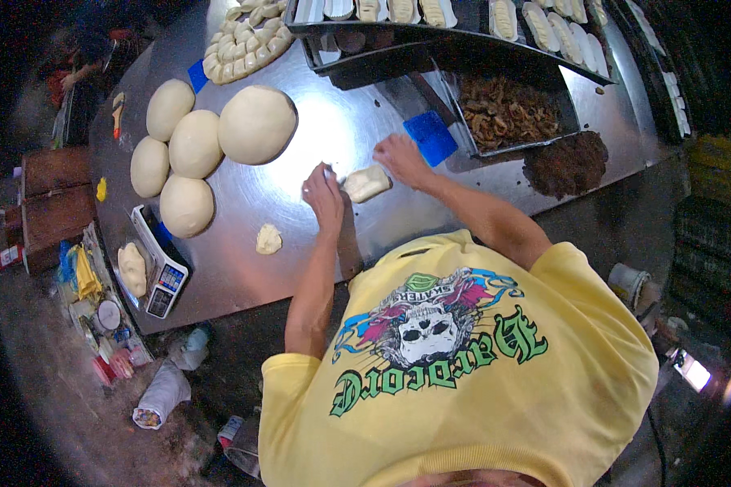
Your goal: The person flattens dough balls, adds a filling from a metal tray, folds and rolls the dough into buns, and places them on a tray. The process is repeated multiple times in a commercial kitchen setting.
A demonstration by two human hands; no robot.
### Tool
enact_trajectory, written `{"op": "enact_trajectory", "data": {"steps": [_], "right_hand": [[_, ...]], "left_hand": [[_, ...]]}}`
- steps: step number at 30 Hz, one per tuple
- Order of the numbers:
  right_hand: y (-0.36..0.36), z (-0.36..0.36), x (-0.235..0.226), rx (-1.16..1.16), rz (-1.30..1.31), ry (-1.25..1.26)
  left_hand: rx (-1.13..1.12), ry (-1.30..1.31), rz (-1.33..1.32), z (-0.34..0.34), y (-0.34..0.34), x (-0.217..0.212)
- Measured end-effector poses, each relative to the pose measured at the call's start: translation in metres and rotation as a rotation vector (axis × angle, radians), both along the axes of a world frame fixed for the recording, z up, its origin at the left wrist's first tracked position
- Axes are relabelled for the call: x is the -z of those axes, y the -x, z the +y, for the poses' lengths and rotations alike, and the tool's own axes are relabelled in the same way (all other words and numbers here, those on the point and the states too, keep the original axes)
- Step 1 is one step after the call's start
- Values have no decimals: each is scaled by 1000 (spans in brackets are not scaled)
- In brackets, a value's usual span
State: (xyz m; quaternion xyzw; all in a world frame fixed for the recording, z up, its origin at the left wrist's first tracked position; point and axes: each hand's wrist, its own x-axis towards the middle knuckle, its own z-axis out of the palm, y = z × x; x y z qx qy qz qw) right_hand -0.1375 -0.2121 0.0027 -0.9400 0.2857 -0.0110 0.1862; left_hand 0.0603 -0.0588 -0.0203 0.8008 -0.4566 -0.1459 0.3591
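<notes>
A small folded piece of dough (367,185) lies on the metal table between my hands. At its left end is my left hand (323,195), fingers drawn together; a small dark spot shows at the fingertips, too small to name. My right hand (400,160) hovers by the dough's upper right, its fingers curled in; what they may hold is hidden. Just beyond that hand lies a blue flat scraper (430,138). A flattened scrap of dough (269,239) rests left of my left forearm.
Several large dough balls (257,124) stand at the left, near a scale (161,272) bearing dough. Cut dough pieces (244,50) lie at the back. A tray of brown shredded filling (508,114), a dark crumbly heap (567,165) and trays of shaped dough (503,20) occupy the right.
</notes>
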Motion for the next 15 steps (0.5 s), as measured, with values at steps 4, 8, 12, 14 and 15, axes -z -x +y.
{"op": "enact_trajectory", "data": {"steps": [4, 8, 12, 14, 15], "right_hand": [[17, 39, -27, -78, -203, -175], [4, 37, -8, 37, -76, -157], [-20, 21, -4, 283, 99, -46], [-22, 14, -19, 228, 66, -78], [-16, 8, -24, 226, 56, -93]], "left_hand": [[364, 69, -143, 17, 39, -9], [326, -48, -396, 10, 43, -3], [221, -458, -314, -18, 34, -19], [141, -595, -167, -20, 15, -8], [90, -600, -164, -28, 21, -22]]}}
